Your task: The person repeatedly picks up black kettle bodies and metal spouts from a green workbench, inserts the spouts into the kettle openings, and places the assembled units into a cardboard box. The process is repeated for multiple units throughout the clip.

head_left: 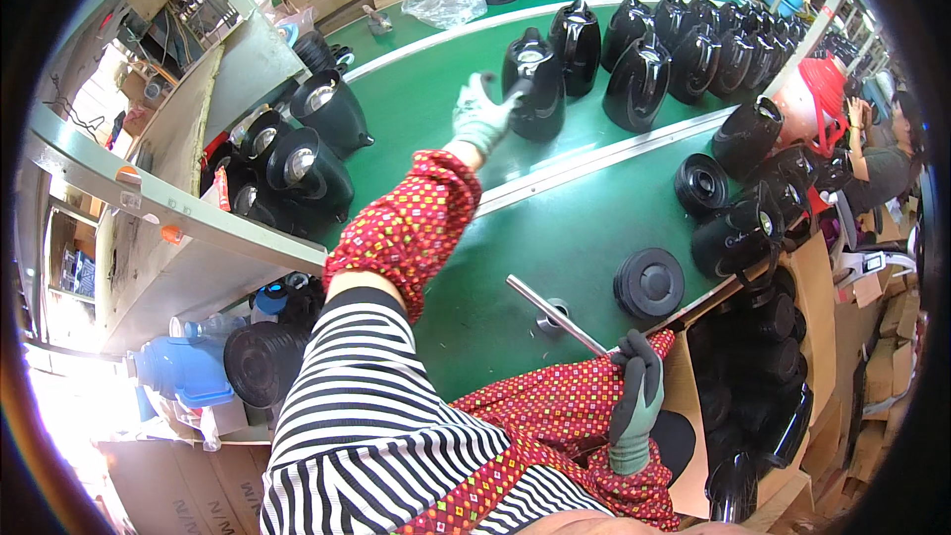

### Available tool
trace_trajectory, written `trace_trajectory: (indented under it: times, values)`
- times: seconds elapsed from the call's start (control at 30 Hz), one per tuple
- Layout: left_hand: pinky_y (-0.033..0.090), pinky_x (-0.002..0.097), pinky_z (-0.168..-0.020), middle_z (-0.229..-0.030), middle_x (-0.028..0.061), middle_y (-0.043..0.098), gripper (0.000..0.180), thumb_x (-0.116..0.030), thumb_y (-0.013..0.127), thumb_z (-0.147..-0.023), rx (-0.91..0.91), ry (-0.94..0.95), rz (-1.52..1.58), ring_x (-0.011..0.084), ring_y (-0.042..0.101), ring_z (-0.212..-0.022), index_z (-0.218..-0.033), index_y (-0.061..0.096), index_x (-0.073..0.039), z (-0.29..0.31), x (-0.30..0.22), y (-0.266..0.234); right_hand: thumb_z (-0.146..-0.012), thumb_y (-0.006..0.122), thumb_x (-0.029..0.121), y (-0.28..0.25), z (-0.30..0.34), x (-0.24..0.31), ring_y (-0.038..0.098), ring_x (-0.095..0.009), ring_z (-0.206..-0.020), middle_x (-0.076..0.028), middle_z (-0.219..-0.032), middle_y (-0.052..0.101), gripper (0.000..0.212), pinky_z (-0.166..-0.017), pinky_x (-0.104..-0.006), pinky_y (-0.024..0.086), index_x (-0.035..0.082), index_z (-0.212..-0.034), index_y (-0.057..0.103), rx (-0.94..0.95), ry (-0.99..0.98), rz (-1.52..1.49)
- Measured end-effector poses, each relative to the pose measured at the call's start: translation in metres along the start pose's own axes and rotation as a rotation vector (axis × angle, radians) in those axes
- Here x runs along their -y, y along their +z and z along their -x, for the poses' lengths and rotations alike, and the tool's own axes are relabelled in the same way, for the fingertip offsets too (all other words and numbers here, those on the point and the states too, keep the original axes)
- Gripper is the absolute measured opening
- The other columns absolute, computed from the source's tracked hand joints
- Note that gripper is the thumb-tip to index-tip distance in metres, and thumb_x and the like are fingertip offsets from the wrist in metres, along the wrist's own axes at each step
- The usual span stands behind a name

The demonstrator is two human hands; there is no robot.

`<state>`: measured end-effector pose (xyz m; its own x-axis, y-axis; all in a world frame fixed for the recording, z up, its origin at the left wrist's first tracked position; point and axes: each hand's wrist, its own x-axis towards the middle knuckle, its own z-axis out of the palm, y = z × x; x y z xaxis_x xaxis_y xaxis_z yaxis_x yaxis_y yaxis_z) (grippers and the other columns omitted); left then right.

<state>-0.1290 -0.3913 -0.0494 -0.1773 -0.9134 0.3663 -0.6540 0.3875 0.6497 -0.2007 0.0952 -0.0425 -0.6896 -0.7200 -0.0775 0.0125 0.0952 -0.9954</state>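
My left hand [481, 119], in a pale glove with dark fingertips, is stretched forward over the green table. Its fingers are spread, the tips against or just beside a black jug [536, 99] with a shiny metal mouth; contact is hard to tell. My right hand [636, 398], gloved alike, is low near the table's front edge with its fingers closed. Beside its fingertips ends a slim metal rod [543, 305], slanting over a small round metal fitting [556, 325]. Whether the fingers grip the rod or the red patterned cloth [555, 396] is hidden.
Several black jugs [637, 84] stand in rows at the back right; more metal-mouthed ones [297, 166] cluster left. A black round lid [649, 283] lies right of the rod. An open carton [814, 337] of black parts is at right. A pale rail [594, 162] crosses the table.
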Motion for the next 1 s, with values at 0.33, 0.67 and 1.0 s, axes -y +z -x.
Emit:
trace_trajectory:
  times: [0.33,0.67,1.0]
  values:
    - [0.054,0.0483,-0.108,-0.164,0.0380,0.029,0.097,-0.053,0.073,-0.091,-0.052,-0.552,-0.644,0.0461,0.062,-0.132,-0.160,0.031,0.001,-0.089,0.175,-0.154,-0.101,0.062,0.004,0.014,0.003,-0.003,0.067,-0.027,-0.114,-0.017,-0.125,0.069,0.034,-0.102,-0.0375,0.052,-0.005,-0.133,0.065,0.058,-0.158,0.271]
    - [0.053,0.0474,-0.101,-0.137,0.0234,0.064,0.055,-0.033,0.078,-0.090,-0.049,0.158,-0.302,0.0418,0.064,-0.123,-0.133,0.063,-0.002,0.015,0.107,-0.151,-0.102,0.064,0.006,0.018,-0.021,0.021,0.065,-0.023,-0.116,-0.016,-0.137,0.063,0.045,-0.101,-0.0357,0.052,-0.004,-0.145,0.056,0.100,-0.257,0.289]
    - [0.064,0.0375,-0.073,-0.142,0.0231,0.065,0.035,-0.009,0.085,-0.077,0.726,1.109,0.051,0.0337,0.078,-0.091,-0.109,0.071,-0.006,0.186,-0.126,-0.224,-0.101,0.074,0.024,0.010,-0.085,0.125,0.060,-0.017,-0.128,-0.018,-0.149,0.056,0.064,-0.096,-0.0325,0.057,-0.001,-0.154,0.048,0.362,0.020,0.112]
